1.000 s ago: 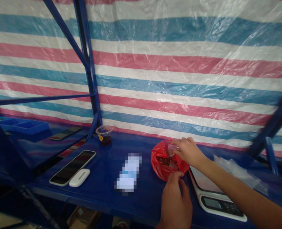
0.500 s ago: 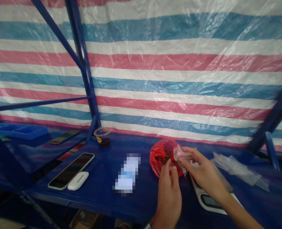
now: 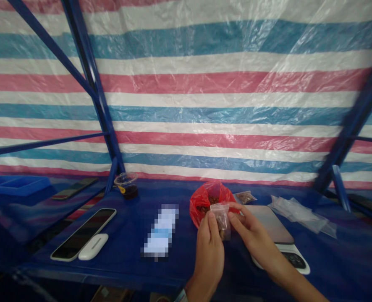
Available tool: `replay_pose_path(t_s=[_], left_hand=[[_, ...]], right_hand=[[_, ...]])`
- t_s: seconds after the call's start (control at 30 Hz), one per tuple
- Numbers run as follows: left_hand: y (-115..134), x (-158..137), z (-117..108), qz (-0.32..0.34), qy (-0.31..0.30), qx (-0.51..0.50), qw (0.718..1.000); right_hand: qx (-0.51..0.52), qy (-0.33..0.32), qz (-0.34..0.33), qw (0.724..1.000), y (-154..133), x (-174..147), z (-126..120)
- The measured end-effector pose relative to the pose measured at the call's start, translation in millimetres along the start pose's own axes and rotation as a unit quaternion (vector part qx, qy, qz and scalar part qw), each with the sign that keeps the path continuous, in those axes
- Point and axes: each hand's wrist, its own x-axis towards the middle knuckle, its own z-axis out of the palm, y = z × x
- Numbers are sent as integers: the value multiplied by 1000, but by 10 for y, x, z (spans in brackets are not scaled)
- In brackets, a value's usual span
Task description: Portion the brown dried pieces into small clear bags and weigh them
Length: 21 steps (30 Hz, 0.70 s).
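Since a second ago the view has swung left and down, and both hands have come away from the red bag (image 3: 205, 200) toward the person: the right hand (image 3: 250, 228), then reaching into the bag's mouth, now meets the left hand (image 3: 208, 247) in front of it, and the small clear pouch (image 3: 221, 218) has come out with them. That suggests filling is finished for this pouch and its top is being dealt with. The blue shelf (image 3: 135, 251) carries everything; the white scale (image 3: 277, 235) sits just right of the hands, its platform bare, with loose clear pouches (image 3: 299, 212) beyond it. The red bag stands open behind the hands, dark brown pieces inside. Another filled pouch (image 3: 245, 196) lies behind the scale. The pouch in hand is held above the shelf, in front of the red bag, pinched at its upper edge between both thumbs and forefingers, remaining fingers loosely curled. It is transparent, upright, with brownish contents settled low.
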Motion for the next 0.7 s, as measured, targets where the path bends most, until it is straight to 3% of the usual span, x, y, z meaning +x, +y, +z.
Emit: replay_pose_path(t_s=[0.27,0.4,0.57,0.63,0.7], left_hand=[[100,-32,-78,76,-126,-9,989],[96,5,-88,74,-120,-13,990],[11,34,-52,65,-96,10,993],[-27,34,-33,56,-94,-17,994],[-47,29,0,57,-92,-36,993]], right_hand=[[16,40,4,999,-36,18,-40],[10,87,6,996,-13,3,-58],[-77,91,-34,992,50,32,-80],[-174,147,-96,969,13,33,-61],[-278,198,-181,922,-94,24,15]])
